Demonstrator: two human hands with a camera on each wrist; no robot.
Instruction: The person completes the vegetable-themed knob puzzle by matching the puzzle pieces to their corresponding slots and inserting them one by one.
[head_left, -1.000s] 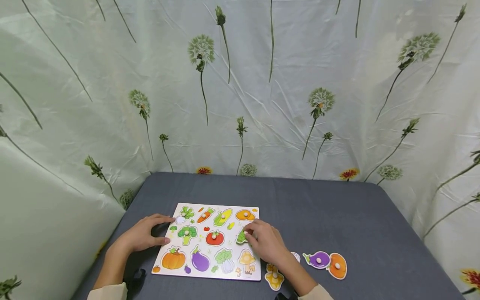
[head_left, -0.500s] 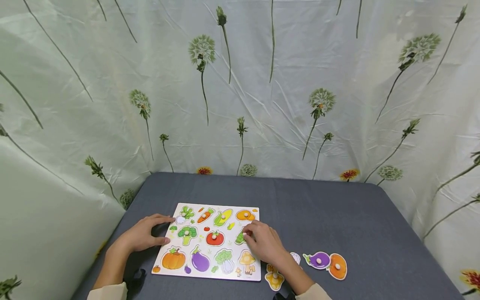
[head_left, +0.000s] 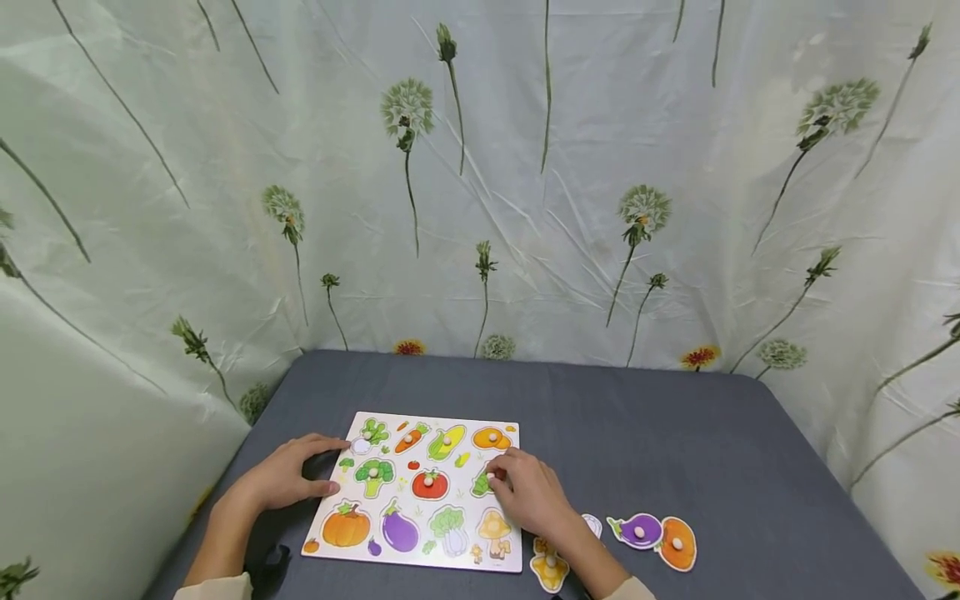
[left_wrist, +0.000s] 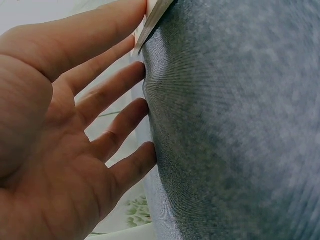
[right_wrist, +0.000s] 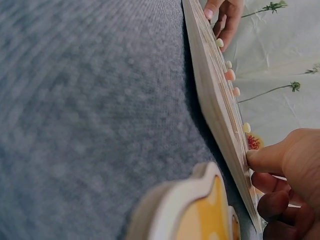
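A white vegetable knob-puzzle board (head_left: 420,557) lies flat on the grey-covered table. My left hand (head_left: 277,475) rests at its left edge, thumb and fingertips touching the rim; in the left wrist view the fingers are spread and fairly straight. At the right of the middle row, my right hand (head_left: 531,492) pinches a green puzzle piece (head_left: 481,482) by its knob, mostly covered by the fingers. That piece lies in or on its slot; how deep is hidden. Knobbed carrot (head_left: 409,438), corn (head_left: 446,442), tomato (head_left: 430,485) and broccoli (head_left: 374,475) pieces sit in the board.
Right of the board lie a yellow mushroom piece (head_left: 550,572), a white piece (head_left: 593,524) partly behind the right forearm, an eggplant piece (head_left: 639,531) and a pumpkin piece (head_left: 677,544). A floral curtain (head_left: 480,183) hangs behind the table.
The green piece, tilted under the right fingers earlier, now lies flatter and more in line with its slot. My left hand stays at the board's edge. The head view has shifted slightly.
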